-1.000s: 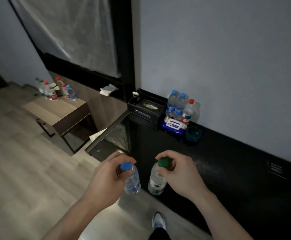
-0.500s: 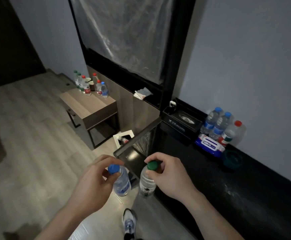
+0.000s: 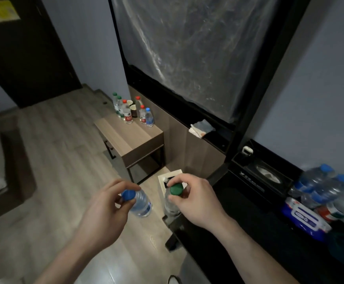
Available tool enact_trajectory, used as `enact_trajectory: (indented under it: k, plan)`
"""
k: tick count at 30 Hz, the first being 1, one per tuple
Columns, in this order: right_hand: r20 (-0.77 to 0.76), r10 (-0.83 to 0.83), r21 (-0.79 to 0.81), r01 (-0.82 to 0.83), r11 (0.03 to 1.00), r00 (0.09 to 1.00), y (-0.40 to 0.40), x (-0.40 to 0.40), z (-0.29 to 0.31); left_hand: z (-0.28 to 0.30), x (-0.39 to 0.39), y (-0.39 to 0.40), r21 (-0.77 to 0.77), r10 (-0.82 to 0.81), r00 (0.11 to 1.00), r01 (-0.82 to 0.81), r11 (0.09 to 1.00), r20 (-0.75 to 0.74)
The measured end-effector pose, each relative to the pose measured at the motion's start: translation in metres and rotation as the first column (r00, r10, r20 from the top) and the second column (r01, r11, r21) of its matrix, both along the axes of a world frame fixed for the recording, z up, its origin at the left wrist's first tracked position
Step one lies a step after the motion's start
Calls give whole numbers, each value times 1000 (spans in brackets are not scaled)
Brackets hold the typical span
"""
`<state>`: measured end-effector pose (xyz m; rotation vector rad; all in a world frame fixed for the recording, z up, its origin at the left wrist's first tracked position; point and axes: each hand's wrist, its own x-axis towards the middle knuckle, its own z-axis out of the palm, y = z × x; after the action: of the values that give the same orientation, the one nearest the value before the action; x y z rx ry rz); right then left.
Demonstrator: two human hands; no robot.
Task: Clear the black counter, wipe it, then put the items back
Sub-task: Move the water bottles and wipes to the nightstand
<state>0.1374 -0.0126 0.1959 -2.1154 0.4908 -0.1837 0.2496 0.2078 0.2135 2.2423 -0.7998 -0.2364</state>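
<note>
In the lower middle of the frame the left hand pinches the blue cap of a small clear plastic water bottle, thumb and fingers curled round its neck, so the bottle hangs tilted below the hand over the pale wood-plank floor. Just to its right the right hand grips a second clear plastic bottle with a green cap the same way, fingers closed round the cap, the bottle hanging nearly upright in front of the left end of the black surface. The two bottles are near each other but apart.

Behind the right hand, on the floor, a small white open bin shows partly. The black surface runs along the right side of the frame. Toward its far end stands a black rectangular tissue box with an oval opening on top. At the right edge a cluster of clear bottles with blue caps stands against the grey wall, blurred, with a red-capped bottle beside them. In front of them lies a blue and white pack of wet wipes, and at the lower right a dark teal round dish, dim and hard to make out.

In the upper middle of the frame a low brown wooden side table stands by the wall, carrying several small bottles with green, red and blue caps and two paper cups. To its right, a crumpled cloth lies on a dark ledge below a large panel covered with clear plastic sheeting. A dark door fills the upper left.
</note>
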Motion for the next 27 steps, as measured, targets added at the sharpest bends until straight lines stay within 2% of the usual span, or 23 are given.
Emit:
enact_trajectory:
  k: [5,9,13,20,24,27]
  plan:
    - [-47,5,-4,-5,1000,999,-8,70,2,0,69,-4,-16,60,998,-60,998,-3]
    - [-83,-15,-1,15,1000,996,-2,128,-2,-6,129,0,0,34,999,-34,999,-18]
    - [-89,-71,-71,65,995,993,14,194,-5,-16,201,14,20,-9,1000,9,1000,-8]
    - [-103,-142,17,145,989,984,48,308,-3,-18,335,47,51,-76,997,75,996,10]
    - [-95,-171,31,174,984,981,53,361,-2,-17,405,60,75,-98,995,96,993,19]
    - [-88,-209,-19,208,978,974,53,400,-1,-21,451,64,90,-87,996,83,992,33]
